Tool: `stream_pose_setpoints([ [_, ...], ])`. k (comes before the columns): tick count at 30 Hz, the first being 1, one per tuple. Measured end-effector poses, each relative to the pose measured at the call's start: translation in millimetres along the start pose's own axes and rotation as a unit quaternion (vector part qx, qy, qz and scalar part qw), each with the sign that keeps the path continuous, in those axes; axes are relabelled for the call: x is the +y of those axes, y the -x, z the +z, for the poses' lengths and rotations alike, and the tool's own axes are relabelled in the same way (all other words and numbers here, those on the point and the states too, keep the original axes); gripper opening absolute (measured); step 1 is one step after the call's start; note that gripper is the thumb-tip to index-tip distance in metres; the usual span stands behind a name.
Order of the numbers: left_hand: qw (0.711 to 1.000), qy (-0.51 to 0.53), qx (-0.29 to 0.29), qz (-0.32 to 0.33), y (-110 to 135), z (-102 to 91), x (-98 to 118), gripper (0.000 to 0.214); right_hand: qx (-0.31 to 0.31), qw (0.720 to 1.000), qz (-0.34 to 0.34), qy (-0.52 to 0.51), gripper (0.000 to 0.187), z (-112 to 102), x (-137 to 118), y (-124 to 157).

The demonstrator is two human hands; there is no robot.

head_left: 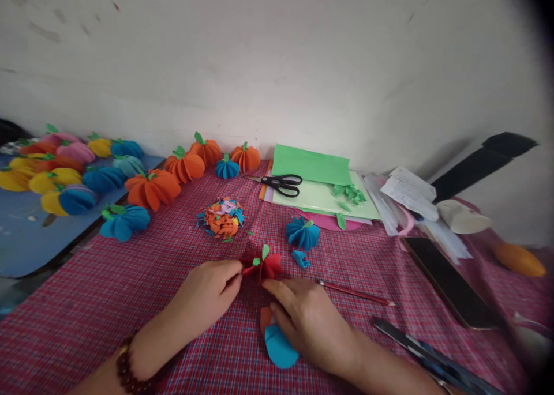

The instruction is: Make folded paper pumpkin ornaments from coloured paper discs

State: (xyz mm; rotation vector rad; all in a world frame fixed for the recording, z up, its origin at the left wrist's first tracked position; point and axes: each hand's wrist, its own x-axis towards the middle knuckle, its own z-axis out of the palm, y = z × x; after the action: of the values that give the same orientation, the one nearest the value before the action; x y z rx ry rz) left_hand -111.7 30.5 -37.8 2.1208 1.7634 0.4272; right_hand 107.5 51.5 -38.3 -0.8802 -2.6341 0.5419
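Red paper pumpkin (272, 265) on the desk (108, 291), just below frame centre. Left hand (212, 285): fingers pinching its left edge. Right hand (314, 320): index fingertip at its lower edge, can't tell if gripping. Blue paper piece (281, 349) bottom centre, partly behind right hand.

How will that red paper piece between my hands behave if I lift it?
The red paper piece is probably light, being thin, folded paper. Its fanned segments would likely bend or crease under a firm squeeze. The small green leaf sticking up on top might bend if brushed.
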Motion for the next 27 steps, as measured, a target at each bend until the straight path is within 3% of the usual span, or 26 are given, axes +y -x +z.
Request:
stream_pose_setpoints([
  [6, 1.000, -0.018, 0.009, -0.016, 4, -3.8, 8, 0.027, -0.002, 1.000, -0.022, 0.013, 0.031, 0, -1, -2],
  [13, 0.991, -0.037, 0.103, 0.072, 15, -0.6, 24, 0.020, -0.002, 1.000, -0.020, 0.006, 0.026, 1, -2, -3],
  [18, 0.978, -0.110, 0.166, 0.053, 15, 4.5, 26, 0.022, 0.000, 1.000, -0.025, 0.006, 0.025, -1, -4, -4],
  [27, 0.968, -0.154, 0.183, 0.076, 9, 12.4, 30, 0.022, -0.014, 0.999, -0.025, 0.019, 0.022, 1, -2, -4],
])
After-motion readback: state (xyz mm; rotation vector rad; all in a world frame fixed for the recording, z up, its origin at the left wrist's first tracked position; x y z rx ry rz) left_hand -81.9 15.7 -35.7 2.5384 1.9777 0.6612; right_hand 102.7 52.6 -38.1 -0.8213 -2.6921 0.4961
